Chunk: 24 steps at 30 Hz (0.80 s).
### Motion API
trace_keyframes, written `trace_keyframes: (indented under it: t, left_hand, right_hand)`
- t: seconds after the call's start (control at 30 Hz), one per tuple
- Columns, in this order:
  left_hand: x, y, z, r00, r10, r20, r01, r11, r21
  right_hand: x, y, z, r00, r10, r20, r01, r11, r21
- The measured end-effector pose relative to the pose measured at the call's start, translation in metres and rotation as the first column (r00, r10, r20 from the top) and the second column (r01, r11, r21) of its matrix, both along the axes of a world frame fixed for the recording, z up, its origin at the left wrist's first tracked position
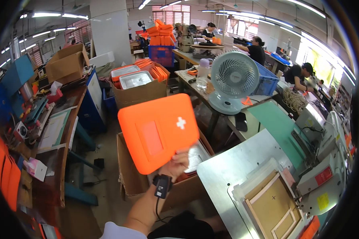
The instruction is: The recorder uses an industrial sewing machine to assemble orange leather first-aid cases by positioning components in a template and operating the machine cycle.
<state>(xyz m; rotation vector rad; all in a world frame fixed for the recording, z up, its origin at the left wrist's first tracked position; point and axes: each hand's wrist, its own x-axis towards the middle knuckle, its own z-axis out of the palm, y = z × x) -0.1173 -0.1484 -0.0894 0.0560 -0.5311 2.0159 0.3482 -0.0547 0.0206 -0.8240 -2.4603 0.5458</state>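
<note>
My left hand (177, 164) is closed on the lower right corner of a bright orange first-aid case (167, 119). The case is held up and tilted, with a white cross and a paler rectangular panel on the face turned to me. A black device with a cable (162, 186) is strapped to my left wrist. Directly below the case stands an open cardboard box (133, 179), partly hidden by it. Inside that box a silvery tray-like piece (196, 157) shows beside my fingers. My right hand is out of the picture.
To the right is a machine with a metal plate (227, 163) and a wooden frame. A fan (233, 81) stands behind it. Another carton (135, 93) holds orange cases and metal trays. A wooden bench (73, 115) runs along the left. People work farther back.
</note>
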Motion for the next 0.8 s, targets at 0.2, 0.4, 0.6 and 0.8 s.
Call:
trace_keyframes:
  t: [0.2,0.4,0.6,0.8]
  left_hand:
    - [-0.09,-0.033,-0.04,0.588,0.399,-0.704,-0.745,-0.071,-0.663]
    - [-0.106,-0.009,-0.089,0.398,-0.666,-0.631,-0.834,-0.549,0.053]
    - [-0.136,0.036,-0.2,0.306,-0.707,-0.638,-0.9,-0.433,0.048]
    - [-0.138,0.053,-0.148,0.463,-0.283,-0.84,-0.885,-0.191,-0.424]
  right_hand:
    - [-0.003,0.0,0.002,1.0,-0.027,-0.01,0.027,0.999,-0.043]
    - [-0.007,-0.001,0.006,0.999,-0.038,-0.018,0.037,0.999,-0.036]
    - [-0.008,0.0,0.004,0.999,-0.03,-0.04,0.029,0.999,-0.039]
    - [-0.01,0.001,0.003,0.991,-0.077,-0.106,0.073,0.996,-0.043]
